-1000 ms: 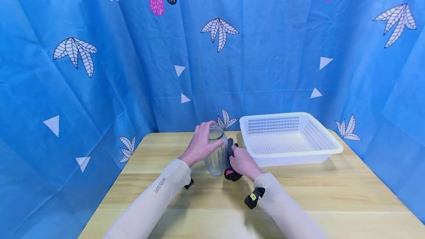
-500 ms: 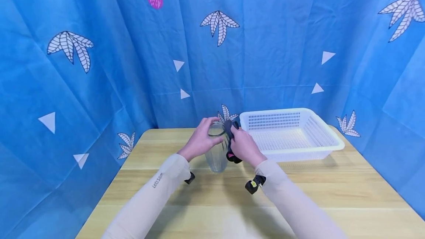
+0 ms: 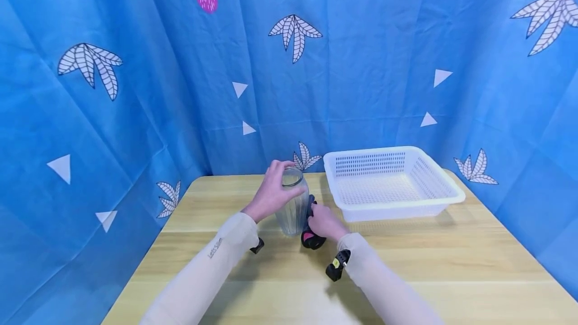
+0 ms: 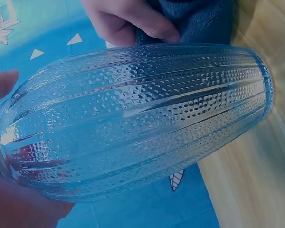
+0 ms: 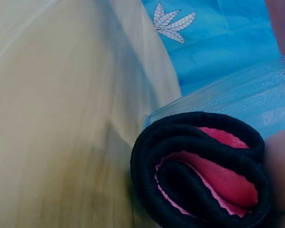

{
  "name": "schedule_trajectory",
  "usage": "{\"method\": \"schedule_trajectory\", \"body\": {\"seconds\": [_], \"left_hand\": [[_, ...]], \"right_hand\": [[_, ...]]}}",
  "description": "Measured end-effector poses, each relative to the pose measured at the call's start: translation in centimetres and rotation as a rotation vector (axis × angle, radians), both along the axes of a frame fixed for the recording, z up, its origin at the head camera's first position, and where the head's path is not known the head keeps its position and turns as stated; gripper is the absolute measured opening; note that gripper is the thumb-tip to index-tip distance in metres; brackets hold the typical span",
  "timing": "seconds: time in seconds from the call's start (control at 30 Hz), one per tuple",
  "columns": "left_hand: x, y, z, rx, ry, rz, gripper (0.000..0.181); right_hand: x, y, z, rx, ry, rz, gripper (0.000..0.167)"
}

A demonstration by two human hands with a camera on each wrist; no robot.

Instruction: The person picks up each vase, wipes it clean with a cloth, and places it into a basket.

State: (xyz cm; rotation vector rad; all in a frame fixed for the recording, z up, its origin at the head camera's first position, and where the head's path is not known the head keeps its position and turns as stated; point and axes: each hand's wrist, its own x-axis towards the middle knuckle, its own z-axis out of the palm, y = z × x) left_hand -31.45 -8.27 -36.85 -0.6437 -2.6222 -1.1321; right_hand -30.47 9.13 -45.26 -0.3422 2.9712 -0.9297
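Observation:
A clear ribbed vase (image 3: 292,213) with a dimpled surface stands near the middle of the table, its mouth upward. My left hand (image 3: 271,195) grips it around the rim, thumb on the near side and fingers on the far side. Against the vase's right side, my right hand (image 3: 326,220) holds a rolled dark cloth (image 3: 311,239). In the right wrist view, the cloth (image 5: 213,183) shows black edges and a pink inner face. Fingers of the right hand press on the dark fuzzy cloth (image 4: 199,23) beside the vase in the left wrist view.
A white perforated plastic basket (image 3: 397,208) sits at the back right of the wooden table (image 3: 433,260). Blue patterned curtains (image 3: 289,94) hang close behind the table and along both sides.
My right hand and the cloth rose along the vase's right side toward its rim, then came back down to its lower part. My left hand stays at the rim.

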Motion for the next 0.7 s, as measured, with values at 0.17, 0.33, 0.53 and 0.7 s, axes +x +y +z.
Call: {"method": "schedule_trajectory", "body": {"seconds": [0.17, 0.33, 0.53, 0.7], "left_hand": [[0.0, 0.1, 0.3, -0.025, 0.036, 0.051, 0.071], [0.2, -0.1, 0.6, -0.016, 0.016, 0.07, 0.074], [0.3, -0.6, 0.9, -0.015, 0.01, 0.036, 0.073], [0.2, -0.8, 1.2, 0.007, -0.014, 0.016, 0.076]], "right_hand": [[0.3, 0.3, 1.0, -0.089, -0.049, -0.012, 0.049], [1.4, 0.6, 3.4, -0.177, 0.015, -0.051, 0.045], [2.7, 0.8, 7.0, -0.195, 0.28, -0.041, 0.063], [3.0, 0.7, 8.5, -0.206, 0.517, -0.007, 0.058]]}}
